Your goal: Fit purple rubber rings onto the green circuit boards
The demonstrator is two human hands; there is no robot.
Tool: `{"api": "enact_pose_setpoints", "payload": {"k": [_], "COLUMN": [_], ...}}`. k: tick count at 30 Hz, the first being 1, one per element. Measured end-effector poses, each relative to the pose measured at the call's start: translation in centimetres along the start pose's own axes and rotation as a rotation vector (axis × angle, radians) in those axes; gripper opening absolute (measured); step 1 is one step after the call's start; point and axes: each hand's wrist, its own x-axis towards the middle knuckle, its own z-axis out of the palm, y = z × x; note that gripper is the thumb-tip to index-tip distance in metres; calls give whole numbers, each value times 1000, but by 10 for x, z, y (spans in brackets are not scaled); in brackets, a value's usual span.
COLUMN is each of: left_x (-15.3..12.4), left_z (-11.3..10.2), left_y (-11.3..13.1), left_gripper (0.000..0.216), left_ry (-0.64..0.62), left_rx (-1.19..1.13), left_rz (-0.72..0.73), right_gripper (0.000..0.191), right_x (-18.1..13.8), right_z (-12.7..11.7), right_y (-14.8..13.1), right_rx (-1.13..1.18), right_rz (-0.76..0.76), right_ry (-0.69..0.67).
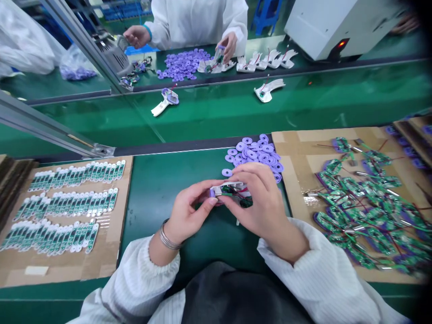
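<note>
White plastic-shelled green circuit assembly (231, 191) | long axis roughly left-to-right, neither hand nearer | left hand (189, 209): fingers pinch purple end (212, 192) | right hand (261, 198): fingers clasp other end

White housing (227, 183) held crosswise, green circuitry (228, 190) exposed inside, purple piece (212, 192) at left end
</note>
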Motion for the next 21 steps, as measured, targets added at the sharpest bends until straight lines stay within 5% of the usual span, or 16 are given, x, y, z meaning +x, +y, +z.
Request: {"api": "enact_pose_setpoints", "payload": {"k": [4,10,13,17,21], "left_x": [0,16,21,22,23], "left_z": [5,-5,-19,-31,-34], "left_y": [-1,-11,-14,-21,-25], "left_gripper": [28,25,30,25,15], "left_ry": [50,195,250,201,110], "left_rx": [31,-147,-94,257,877], "left_rz": [5,-286,-361,-349,-27], "right_gripper": [25,49,24,29,34], "right_x": [1,7,7,0,-4], "right_z": [3,-8,-18,-15,3], "right_y": [-3,12,25,37,38], "right_rx": [144,371,311,185,201], "right_rz": [117,307,413,380,319], "right_ry": [-110,-133,-131,-461,-655]}}
